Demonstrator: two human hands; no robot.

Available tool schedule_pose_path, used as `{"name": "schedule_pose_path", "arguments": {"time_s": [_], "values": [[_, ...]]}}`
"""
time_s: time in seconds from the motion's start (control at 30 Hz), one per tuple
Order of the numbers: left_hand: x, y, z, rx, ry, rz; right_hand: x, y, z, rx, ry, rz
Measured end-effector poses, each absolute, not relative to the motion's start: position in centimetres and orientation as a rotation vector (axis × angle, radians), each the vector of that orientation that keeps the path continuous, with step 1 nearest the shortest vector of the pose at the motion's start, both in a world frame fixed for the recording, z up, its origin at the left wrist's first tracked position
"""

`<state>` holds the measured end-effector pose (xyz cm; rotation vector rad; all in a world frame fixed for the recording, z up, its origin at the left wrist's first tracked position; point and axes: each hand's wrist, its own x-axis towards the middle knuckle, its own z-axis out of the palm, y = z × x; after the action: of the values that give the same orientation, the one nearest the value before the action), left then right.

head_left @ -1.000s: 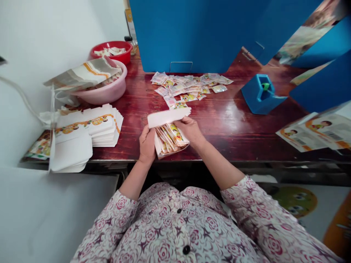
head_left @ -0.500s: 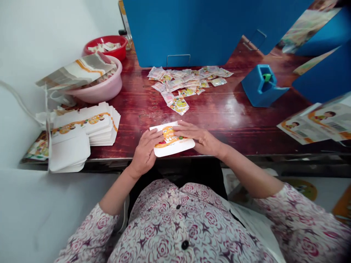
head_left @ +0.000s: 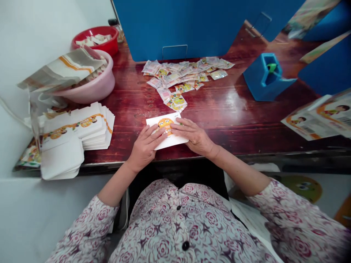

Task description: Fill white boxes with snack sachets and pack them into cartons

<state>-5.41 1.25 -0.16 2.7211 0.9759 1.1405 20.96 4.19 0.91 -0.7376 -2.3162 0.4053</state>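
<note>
At the table's front edge, a small white paper carton lies between my two hands, with an orange cartoon face printed on top. My left hand grips its left side, fingers spread across the print. From the other side my right hand holds it, fingers over its upper right part. Both thumbs are mostly hidden, and so is the carton's underside. Just beyond it lies a heap of small printed sachets.
Flat white cartons are stacked at the left edge. Behind them stand a pink basin under a striped cloth and a red basin. A blue tape dispenser and printed boxes are right; a blue panel stands behind.
My fingers have shifted over the carton, and more of the cartoon face shows. The white strip along its near edge looks narrower. The camera view has moved slightly.
</note>
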Motion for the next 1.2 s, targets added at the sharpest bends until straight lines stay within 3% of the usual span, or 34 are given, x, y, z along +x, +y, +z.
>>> {"name": "schedule_pose_path", "arguments": {"time_s": [0.6, 0.93, 1.2], "values": [[-4.5, 1.5, 2.3, 2.533, 1.179, 0.972, 20.9, 5.2, 3.9, -0.752, -2.47, 0.597], [-2.4, 0.7, 0.3, 2.761, 1.358, 1.211, 19.4, 4.1, 0.8, -0.836, -2.238, 0.41], [-3.8, -0.7, 1.6, 2.764, 1.434, 0.87, 21.3, 2.8, 2.4, -1.02, -2.244, 0.259]]}}
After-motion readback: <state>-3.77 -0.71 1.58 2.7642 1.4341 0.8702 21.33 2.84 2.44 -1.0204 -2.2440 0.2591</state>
